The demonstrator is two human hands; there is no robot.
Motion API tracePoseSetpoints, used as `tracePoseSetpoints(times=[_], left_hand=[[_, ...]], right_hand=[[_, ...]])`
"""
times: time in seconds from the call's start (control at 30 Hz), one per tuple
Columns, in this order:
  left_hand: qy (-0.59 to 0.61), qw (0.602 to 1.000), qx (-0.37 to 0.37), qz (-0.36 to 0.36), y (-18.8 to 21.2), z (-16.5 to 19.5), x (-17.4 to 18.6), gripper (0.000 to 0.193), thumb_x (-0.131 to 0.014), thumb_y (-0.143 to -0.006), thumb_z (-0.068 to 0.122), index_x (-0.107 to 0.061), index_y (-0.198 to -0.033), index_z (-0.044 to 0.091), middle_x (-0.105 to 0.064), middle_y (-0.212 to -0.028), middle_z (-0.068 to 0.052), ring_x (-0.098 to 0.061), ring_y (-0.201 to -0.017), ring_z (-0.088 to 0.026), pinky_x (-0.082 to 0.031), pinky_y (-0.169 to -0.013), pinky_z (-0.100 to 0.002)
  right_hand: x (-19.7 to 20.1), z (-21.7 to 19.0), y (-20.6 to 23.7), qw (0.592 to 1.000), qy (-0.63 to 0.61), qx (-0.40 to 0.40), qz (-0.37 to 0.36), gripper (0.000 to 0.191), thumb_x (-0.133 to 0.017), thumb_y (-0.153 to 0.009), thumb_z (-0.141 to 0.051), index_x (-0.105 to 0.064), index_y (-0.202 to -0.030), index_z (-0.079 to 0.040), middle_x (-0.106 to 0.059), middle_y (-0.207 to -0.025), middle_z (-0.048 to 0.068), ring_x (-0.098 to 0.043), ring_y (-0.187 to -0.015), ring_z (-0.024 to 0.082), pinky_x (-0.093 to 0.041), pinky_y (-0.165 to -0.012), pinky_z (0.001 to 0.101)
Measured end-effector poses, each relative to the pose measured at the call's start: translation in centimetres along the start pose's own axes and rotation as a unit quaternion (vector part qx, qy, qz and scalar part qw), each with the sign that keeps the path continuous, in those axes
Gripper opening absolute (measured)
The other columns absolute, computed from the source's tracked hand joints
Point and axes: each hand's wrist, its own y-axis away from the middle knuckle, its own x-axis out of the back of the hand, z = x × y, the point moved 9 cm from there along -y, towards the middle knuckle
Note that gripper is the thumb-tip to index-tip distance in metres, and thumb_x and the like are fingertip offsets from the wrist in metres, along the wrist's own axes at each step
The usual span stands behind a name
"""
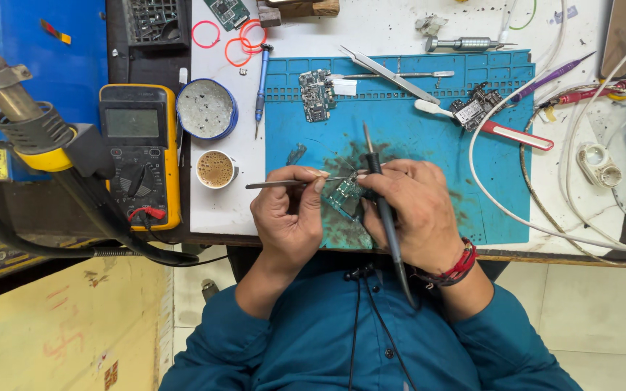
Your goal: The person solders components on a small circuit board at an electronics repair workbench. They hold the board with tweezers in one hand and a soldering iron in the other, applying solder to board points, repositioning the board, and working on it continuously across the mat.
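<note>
My left hand (289, 212) grips thin metal tweezers (273, 185) whose tips reach a small green circuit board (344, 194) lying between both hands on the blue work mat (414, 137). My right hand (413, 210) holds a black soldering iron (380, 199) like a pen, its shaft crossing the board's right edge. The iron's cable runs down over my blue shirt. Part of the board is hidden by my fingers.
A yellow multimeter (141, 152), a round tin (206, 108) and a small brass-wool pot (216, 169) stand left of the mat. Two more boards (317, 94), spare tweezers (389, 74), a red-handled brush (498, 130) and white cables (516, 217) lie around. A hot-air nozzle (9, 101) hangs at far left.
</note>
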Motion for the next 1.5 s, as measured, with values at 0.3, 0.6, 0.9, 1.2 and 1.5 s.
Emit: tracePoseSetpoints(times=[0.3,0.6,0.9,1.2,1.5], left_hand=[[-0.004,1.0,-0.003,0.019,-0.1,0.8,1.3,0.012,-0.065,-0.104,-0.003,-0.058,-0.113,0.0,-0.073,-0.104,-0.009,-0.067,-0.09,-0.006,-0.055,-0.08,-0.02],[0.007,1.0,-0.01,0.009,0.1,0.7,0.8,0.013,-0.066,-0.103,-0.002,-0.058,-0.112,0.0,-0.072,-0.103,-0.008,-0.067,-0.09,-0.006,-0.055,-0.079,-0.02],[-0.012,1.0,0.01,-0.01,-0.2,0.4,0.0,0.011,-0.066,-0.103,-0.001,-0.06,-0.112,0.0,-0.073,-0.103,-0.008,-0.065,-0.084,-0.004,-0.053,-0.074,-0.019],[-0.058,0.997,0.03,-0.027,-1.0,0.4,-0.8,0.009,-0.068,-0.101,0.002,-0.063,-0.109,0.001,-0.072,-0.088,-0.002,-0.055,-0.066,-0.001,-0.043,-0.057,-0.019],[-0.112,0.992,0.011,-0.057,-1.3,1.1,-1.7,0.008,-0.069,-0.101,0.004,-0.065,-0.108,0.004,-0.071,-0.086,-0.003,-0.059,-0.065,-0.005,-0.047,-0.057,-0.022]], right_hand=[[-0.3,-0.4,-0.3,0.999,-0.011,0.031,-0.024,0.044,-0.073,-0.076,-0.004,-0.065,-0.119,-0.005,-0.073,-0.125,0.011,-0.065,-0.12,0.033,-0.046,-0.104,0.0476],[-0.1,-0.2,-0.1,0.999,0.037,0.002,0.015,0.04,-0.082,-0.081,-0.021,-0.066,-0.115,-0.007,-0.069,-0.103,0.01,-0.063,-0.104,0.032,-0.046,-0.101,0.0483],[0.4,-0.1,-0.3,0.998,0.057,-0.01,0.028,0.054,-0.081,-0.073,-0.027,-0.063,-0.119,-0.005,-0.065,-0.102,0.014,-0.061,-0.104,0.036,-0.04,-0.106,0.0527],[-0.1,1.4,1.2,0.998,0.03,-0.022,0.057,0.047,-0.077,-0.091,-0.025,-0.059,-0.128,-0.003,-0.068,-0.115,0.012,-0.064,-0.11,0.034,-0.043,-0.111,0.0519],[1.3,3.9,4.5,0.978,-0.051,-0.113,0.166,0.023,-0.074,-0.101,-0.015,-0.066,-0.115,0.0,-0.069,-0.09,0.012,-0.065,-0.074,0.022,-0.048,-0.069,0.0315]])
